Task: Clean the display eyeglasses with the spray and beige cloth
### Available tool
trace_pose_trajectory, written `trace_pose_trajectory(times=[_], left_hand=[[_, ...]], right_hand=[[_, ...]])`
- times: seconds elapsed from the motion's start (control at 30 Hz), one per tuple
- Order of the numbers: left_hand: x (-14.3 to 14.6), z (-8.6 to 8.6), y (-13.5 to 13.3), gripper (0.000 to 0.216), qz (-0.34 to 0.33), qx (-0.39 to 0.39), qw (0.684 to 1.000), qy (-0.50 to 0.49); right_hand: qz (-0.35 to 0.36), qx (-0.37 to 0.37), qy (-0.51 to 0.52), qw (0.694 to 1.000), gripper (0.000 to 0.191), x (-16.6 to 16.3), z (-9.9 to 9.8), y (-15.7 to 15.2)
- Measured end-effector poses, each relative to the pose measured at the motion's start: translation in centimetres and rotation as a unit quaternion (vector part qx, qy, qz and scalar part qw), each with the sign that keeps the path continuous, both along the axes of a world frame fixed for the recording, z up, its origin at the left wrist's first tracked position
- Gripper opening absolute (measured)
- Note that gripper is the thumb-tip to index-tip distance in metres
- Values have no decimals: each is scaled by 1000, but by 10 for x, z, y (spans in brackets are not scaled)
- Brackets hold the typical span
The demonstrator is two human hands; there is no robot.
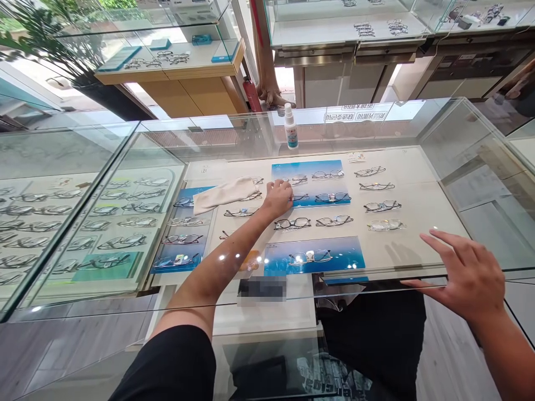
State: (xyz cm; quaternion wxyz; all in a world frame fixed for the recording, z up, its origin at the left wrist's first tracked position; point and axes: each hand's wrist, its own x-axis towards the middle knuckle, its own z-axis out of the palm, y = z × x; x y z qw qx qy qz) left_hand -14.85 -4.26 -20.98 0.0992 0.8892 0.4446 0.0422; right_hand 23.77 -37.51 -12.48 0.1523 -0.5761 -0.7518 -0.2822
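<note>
My left hand (279,197) is stretched out over the glass top of the display case (418,273), its fingers bent and close together. Whatever they may hold is hidden beneath them. A pale cleaning cloth (228,194) lies on the glass just left of that hand. Beyond it stands a small white spray bottle (291,128) with a blue label. At the right, near the front edge of the case, my right hand (470,273) is open, fingers spread, holding nothing. Under the glass, several eyeglasses (292,223) lie in rows, some on blue display cards (346,256).
A dark, blurred-out flat object (262,289) lies near the front edge. Another glass case with eyeglasses (42,211) adjoins at left. Farther back are more display counters (355,33), a potted plant (58,50) and a red fire extinguisher (251,93).
</note>
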Motion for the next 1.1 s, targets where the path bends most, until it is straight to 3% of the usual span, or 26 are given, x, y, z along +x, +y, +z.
trace_pose_trajectory(times=[0.47,0.6,0.83,1.1], left_hand=[[-9,-3,-3,23,-35,11,999,-20],[-7,-4,9,35,4,34,998,-45],[10,-15,48,34,86,45,993,-64],[15,-24,61,34,103,57,989,-87]], right_hand=[[10,5,-9,1000,104,0,1,1],[9,12,-13,1000,103,3,0,0],[5,4,-9,1000,109,4,0,-1],[8,1,-10,1000,110,5,2,-1]])
